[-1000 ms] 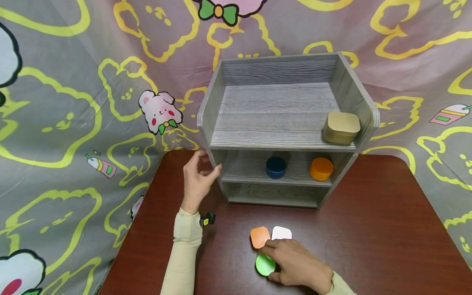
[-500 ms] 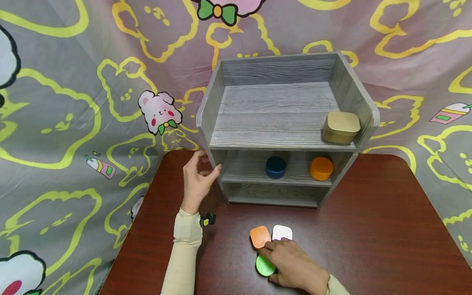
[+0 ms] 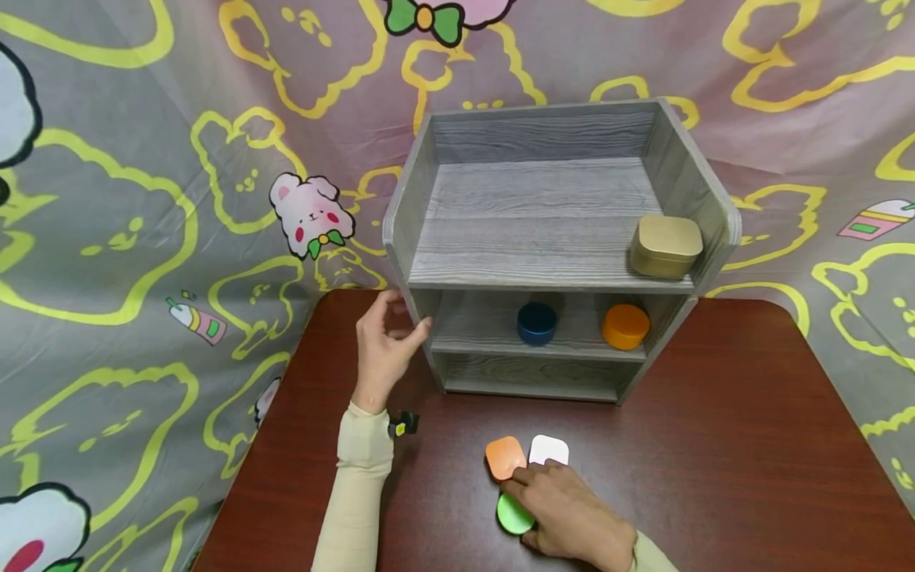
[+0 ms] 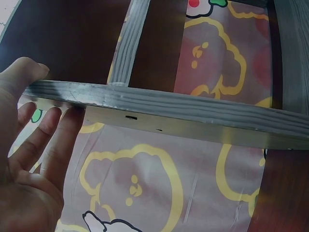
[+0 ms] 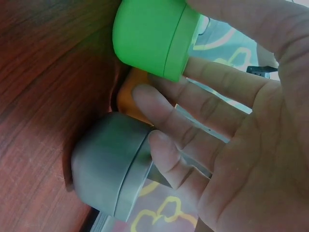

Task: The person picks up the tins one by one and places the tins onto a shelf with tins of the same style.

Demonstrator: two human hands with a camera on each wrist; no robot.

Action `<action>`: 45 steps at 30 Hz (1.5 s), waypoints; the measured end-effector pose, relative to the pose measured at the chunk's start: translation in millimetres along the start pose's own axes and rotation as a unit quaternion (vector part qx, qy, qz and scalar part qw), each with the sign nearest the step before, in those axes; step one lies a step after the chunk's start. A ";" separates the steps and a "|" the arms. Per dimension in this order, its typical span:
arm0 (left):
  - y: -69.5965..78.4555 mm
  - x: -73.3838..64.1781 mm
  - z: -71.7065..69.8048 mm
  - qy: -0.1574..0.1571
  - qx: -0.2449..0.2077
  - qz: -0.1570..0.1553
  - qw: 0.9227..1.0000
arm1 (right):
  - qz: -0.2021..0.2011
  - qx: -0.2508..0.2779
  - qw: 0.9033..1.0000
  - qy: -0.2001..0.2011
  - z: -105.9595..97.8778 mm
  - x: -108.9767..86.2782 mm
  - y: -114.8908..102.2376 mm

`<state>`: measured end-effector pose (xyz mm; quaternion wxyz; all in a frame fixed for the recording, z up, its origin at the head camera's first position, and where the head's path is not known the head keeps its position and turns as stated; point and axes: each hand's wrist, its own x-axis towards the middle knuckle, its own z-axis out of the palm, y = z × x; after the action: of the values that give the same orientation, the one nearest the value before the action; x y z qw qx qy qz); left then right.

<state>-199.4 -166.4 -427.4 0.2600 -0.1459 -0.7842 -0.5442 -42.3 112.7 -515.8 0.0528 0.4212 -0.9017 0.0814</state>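
My left hand (image 3: 384,349) grips the left side panel of a grey wooden shelf (image 3: 532,191); in the left wrist view the thumb lies on one face of the panel (image 4: 169,107) and the fingers on the other. Low on the table, my right hand (image 3: 575,512) pinches a round green tin (image 3: 513,518) between thumb and fingers. The right wrist view has this green tin (image 5: 149,36) resting against the tabletop. Beside it stand an orange square tin (image 3: 504,457) and a white square tin (image 3: 549,448), which looks grey in the right wrist view, close to the fingertips.
A gold tin (image 3: 665,246) sits at the right of the shelf's upper level. On the level below stand a blue round tin (image 3: 536,324) and an orange round tin (image 3: 625,326). The brown table (image 3: 758,445) backs onto a patterned cloth (image 3: 243,191).
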 end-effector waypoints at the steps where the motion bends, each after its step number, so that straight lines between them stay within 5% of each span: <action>1: 0.1 0.4 0.0 0.000 -0.001 0.001 1.000 | -0.001 -0.005 1.000 0.000 0.3 0.3 0.2; 45: 0.5 0.4 0.8 0.001 -0.007 0.005 1.000 | -0.006 0.072 0.994 0.076 -17.4 12.5 0.9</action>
<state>-199.7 -165.5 -427.0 0.2626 -0.1510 -0.7796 -0.5481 -50.5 107.3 -496.8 0.0914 0.4221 -0.8843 0.1774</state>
